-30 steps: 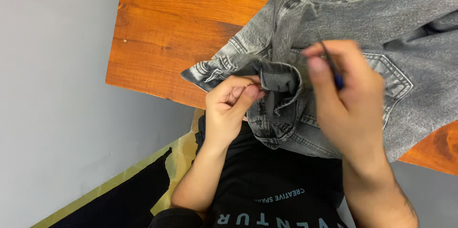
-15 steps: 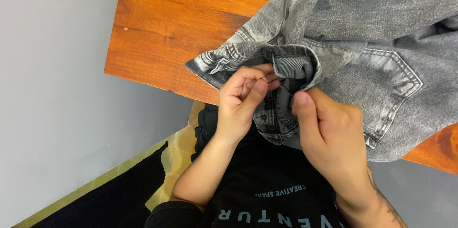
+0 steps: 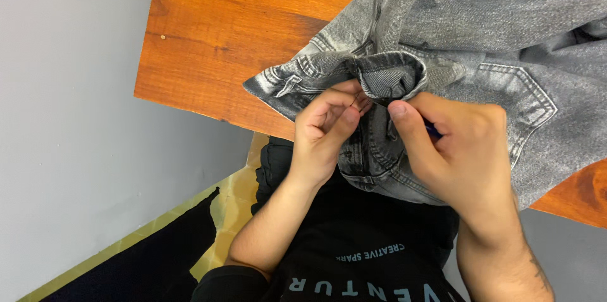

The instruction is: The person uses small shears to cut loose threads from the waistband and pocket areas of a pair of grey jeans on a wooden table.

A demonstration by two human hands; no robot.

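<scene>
Grey washed denim jacket (image 3: 480, 43) spread over the near right part of an orange-brown wooden table (image 3: 234, 36), hem and front spilling off the table edge toward the lap

Left hand (image 3: 325, 134) curled at the folded edge of the cloth, thumb and forefinger pressed together on a small pinch of denim just below the rolled cuff-like fold (image 3: 389, 78); pinch closed on the jacket, though what exactly sits between the fingertips too small to tell

Right hand (image 3: 465, 150) just beside it, fingers bunched shut, thumb laid against the seam under the fold; a sliver of something dark blue (image 3: 433, 130) showing between the fingers, likely a thin tool, kind not clear. Hands close together, nearly touching, both over the overhanging part of the garment

Chest pocket (image 3: 518, 96) with double stitching lying flat to the right of the right hand; belt-loop-like tab (image 3: 288, 84) near the left corner of the cloth

Judged from the look: soft but fairly thick and heavy fabric, stiffer at seams, hems and folded layers, not slippery, not fragile; limp enough to slide off the table if let go. Best purchase probably at a stitched seam or the rolled edge, where layers give firm bulk to pinch

Below: black T-shirt (image 3: 373, 258) with pale lettering, grey wall (image 3: 69, 119) to the left, yellowish floor strip (image 3: 234, 201) and dark mat (image 3: 152, 264)
</scene>
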